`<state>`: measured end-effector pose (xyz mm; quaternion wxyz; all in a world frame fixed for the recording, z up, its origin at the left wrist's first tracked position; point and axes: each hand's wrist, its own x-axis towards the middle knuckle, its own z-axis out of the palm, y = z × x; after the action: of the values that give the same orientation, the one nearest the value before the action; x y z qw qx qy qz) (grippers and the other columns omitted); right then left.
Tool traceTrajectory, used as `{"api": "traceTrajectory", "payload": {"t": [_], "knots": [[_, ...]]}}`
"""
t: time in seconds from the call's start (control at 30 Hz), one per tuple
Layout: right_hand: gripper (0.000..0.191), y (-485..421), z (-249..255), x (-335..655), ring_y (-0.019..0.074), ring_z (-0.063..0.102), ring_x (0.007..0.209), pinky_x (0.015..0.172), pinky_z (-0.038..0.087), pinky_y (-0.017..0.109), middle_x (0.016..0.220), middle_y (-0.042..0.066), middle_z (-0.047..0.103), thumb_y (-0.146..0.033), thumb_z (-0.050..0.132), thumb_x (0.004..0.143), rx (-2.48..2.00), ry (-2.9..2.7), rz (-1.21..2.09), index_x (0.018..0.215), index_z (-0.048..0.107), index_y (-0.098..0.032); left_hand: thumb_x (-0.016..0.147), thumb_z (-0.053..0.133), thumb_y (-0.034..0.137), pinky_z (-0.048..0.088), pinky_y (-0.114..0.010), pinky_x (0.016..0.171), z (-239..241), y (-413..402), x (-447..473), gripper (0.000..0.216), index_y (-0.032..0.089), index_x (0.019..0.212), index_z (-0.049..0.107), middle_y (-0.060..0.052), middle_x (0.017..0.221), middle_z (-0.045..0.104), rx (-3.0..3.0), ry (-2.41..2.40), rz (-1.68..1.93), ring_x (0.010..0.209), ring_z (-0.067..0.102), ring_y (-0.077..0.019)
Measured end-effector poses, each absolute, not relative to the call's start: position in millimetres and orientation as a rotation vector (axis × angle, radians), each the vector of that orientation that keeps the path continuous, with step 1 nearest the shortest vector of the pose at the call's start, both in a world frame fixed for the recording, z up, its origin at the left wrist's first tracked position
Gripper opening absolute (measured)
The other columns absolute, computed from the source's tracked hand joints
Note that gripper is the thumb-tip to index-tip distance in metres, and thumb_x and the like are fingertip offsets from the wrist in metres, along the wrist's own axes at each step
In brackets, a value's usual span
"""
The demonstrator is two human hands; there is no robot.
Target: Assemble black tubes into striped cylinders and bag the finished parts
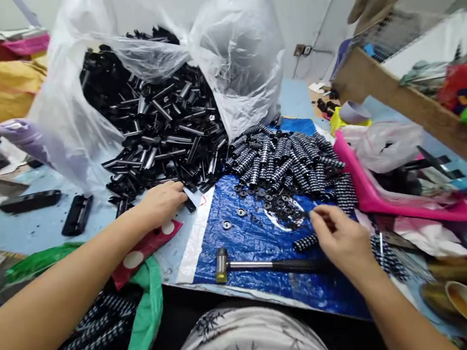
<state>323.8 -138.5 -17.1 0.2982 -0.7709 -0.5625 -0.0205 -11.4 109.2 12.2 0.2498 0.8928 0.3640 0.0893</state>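
"Pale wall (308, 8) behind, light-blue table (46, 223) below. What fills most of it?"

"Clear plastic bag (240, 37), gaping toward the worker, with a heap of black parts (171, 131) spilling out. To its right, a blue sheet (261, 247) bears a pile of studded rollers (285, 161)."

"And the hammer (250, 265)?"

"Flat on the sheet near the front edge, head to the left, apart from both hands. I'd work around it and leave that bare patch free."

"How would you handle the pieces?"

"At the heap, I'd lift one part by its end with the fingertips; raking through would probably tangle them. On the sheet, a light pinch should do, without sweeping the little bits about."

"How do the grips look?"

"The left hand (162, 202) lies at the heap's near edge, fingers bent downward; I can't tell whether they've closed on a part. The right hand (341, 236) has thumb and forefinger nearly together; whether anything sits between them, I can't tell."

"Nearest to that one?"

"One lone roller (305, 243), just beside the palm. Smallest are the loose discs (227, 225), scattered before the pile."
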Motion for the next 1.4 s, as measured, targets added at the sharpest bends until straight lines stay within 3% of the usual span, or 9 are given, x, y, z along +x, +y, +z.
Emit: {"api": "traceTrajectory", "payload": {"t": [0.13,0.37,0.63,0.73,0.83,0.93,1.07,1.17,1.4], "knots": [[0.041,-105.3,-5.2,371.9,0.0307,0.070,0.079,0.075,0.051,0.043,0.094,0.017,0.073,-0.046,0.048,0.095,-2.348,-1.294,-0.101,0.117,0.060,-0.014,0.078,0.064,0.025,0.040,-0.032,0.075,17.7,102.9,-7.5,0.016,0.020,0.063,0.062,-0.008,0.074,0.060,2.527,1.223,0.114,0.077,0.055,-0.0246],[0.045,-44.7,5.8,395.7,0.0382,0.069,0.095,0.088,0.047,0.051,0.095,0.025,0.070,-0.041,0.050,0.092,-2.650,-1.200,0.063,0.123,0.054,-0.009,0.090,0.045,0.058,0.050,-0.047,0.078,24.4,91.8,14.7,0.056,0.011,0.079,0.074,-0.027,0.093,0.073,2.415,1.845,-0.339,0.098,0.068,-0.0445],[0.049,-38.3,2.1,408.5,0.0361,0.066,0.102,0.091,0.046,0.047,0.098,0.014,0.071,-0.037,0.064,0.078,-2.600,-1.070,0.240,0.122,0.051,-0.018,0.087,0.047,0.027,0.049,-0.035,0.075,25.2,99.9,7.2,0.023,0.017,0.088,0.068,-0.016,0.090,0.075,2.367,1.862,-0.154,0.093,0.071,-0.0326],[0.050,-38.0,2.2,410.0,0.0366,0.064,0.102,0.094,0.045,0.051,0.098,0.014,0.070,-0.032,0.067,0.072,-2.509,-1.014,0.272,0.117,0.053,-0.018,0.085,0.046,0.021,0.047,-0.033,0.069,27.8,91.3,-1.0,0.021,0.018,0.099,0.062,-0.010,0.081,0.071,2.217,1.898,0.207,0.079,0.068,-0.0268],[0.054,-49.4,6.4,408.1,0.0344,0.064,0.100,0.095,0.044,0.052,0.097,0.013,0.067,-0.034,0.069,0.067,-2.366,-0.951,0.315,0.116,0.052,-0.018,0.082,0.050,0.025,0.041,-0.027,0.053,30.9,70.4,-7.8,0.027,0.021,0.109,0.054,0.000,0.072,0.064,1.766,1.729,0.729,0.055,0.057,-0.0175],[0.061,-74.0,8.9,390.8,0.0274,0.066,0.090,0.087,0.051,0.045,0.096,0.009,0.065,-0.048,0.068,0.068,-2.123,-0.947,0.477,0.119,0.049,-0.020,0.078,0.061,0.036,0.032,-0.021,0.043,36.6,42.2,-7.7,0.029,0.023,0.102,0.052,0.006,0.063,0.057,1.240,1.420,1.042,0.042,0.043,-0.0102],[0.063,-107.4,-0.7,333.4,0.0207,0.065,0.072,0.067,0.055,0.037,0.086,0.004,0.065,-0.067,0.055,0.078,-1.778,-0.977,0.854,0.121,0.051,-0.022,0.070,0.070,0.033,0.037,-0.018,0.046,42.5,6.1,9.5,0.032,0.022,0.091,0.049,0.006,0.063,0.062,0.941,1.227,0.981,0.044,0.049,-0.0081],[0.059,-119.6,-9.4,283.4,0.0177,0.062,0.065,0.061,0.054,0.034,0.081,0.003,0.064,-0.065,0.065,0.078,-1.622,-0.982,1.074,0.116,0.057,-0.021,0.074,0.069,0.036,0.031,-0.018,0.043,39.6,-14.5,33.9,0.028,0.020,0.086,0.050,0.004,0.062,0.062,0.954,1.107,0.807,0.042,0.046,-0.0066],[0.025,-115.7,3.0,244.8,0.0196,0.061,0.098,0.083,0.051,0.031,0.102,0.003,0.066,-0.038,0.079,0.075,-1.494,-1.198,0.942,0.087,0.064,-0.023,0.074,0.077,0.051,0.029,-0.022,0.048,27.7,-33.8,65.3,0.040,0.015,0.087,0.063,0.007,0.058,0.050,1.230,0.938,0.509,0.048,0.039,-0.0063]]}}
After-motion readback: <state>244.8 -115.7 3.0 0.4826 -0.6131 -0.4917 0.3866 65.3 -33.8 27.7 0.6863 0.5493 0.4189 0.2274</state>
